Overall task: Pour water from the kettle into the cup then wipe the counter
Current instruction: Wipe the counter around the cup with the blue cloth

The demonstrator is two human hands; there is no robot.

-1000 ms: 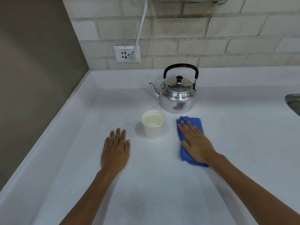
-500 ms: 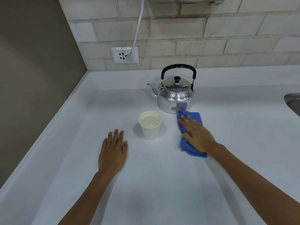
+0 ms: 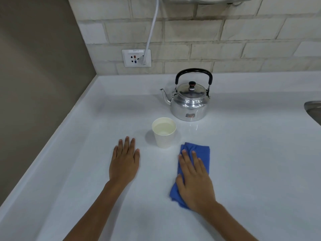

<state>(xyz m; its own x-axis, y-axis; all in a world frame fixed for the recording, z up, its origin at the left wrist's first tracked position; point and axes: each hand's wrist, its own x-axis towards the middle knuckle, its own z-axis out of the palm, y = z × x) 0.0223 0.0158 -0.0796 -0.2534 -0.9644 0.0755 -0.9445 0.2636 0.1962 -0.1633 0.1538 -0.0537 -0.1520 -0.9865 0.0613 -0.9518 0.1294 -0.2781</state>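
A shiny metal kettle (image 3: pixel 190 103) with a black handle stands upright at the back of the white counter (image 3: pixel 251 162), spout pointing left. In front of it and slightly left is a white paper cup (image 3: pixel 164 135) holding water. My right hand (image 3: pixel 195 181) lies flat, fingers spread, pressing a folded blue cloth (image 3: pixel 202 153) onto the counter just right of the cup. My left hand (image 3: pixel 124 162) rests palm down on the bare counter left of the cup, holding nothing.
A brown wall borders the counter on the left. The tiled back wall carries a socket (image 3: pixel 136 58) with a white cable plugged in. A metal sink rim (image 3: pixel 313 108) shows at the right edge.
My right hand has slid the blue cloth back toward me, away from the kettle's base. The left hand, cup and kettle have stayed in place.
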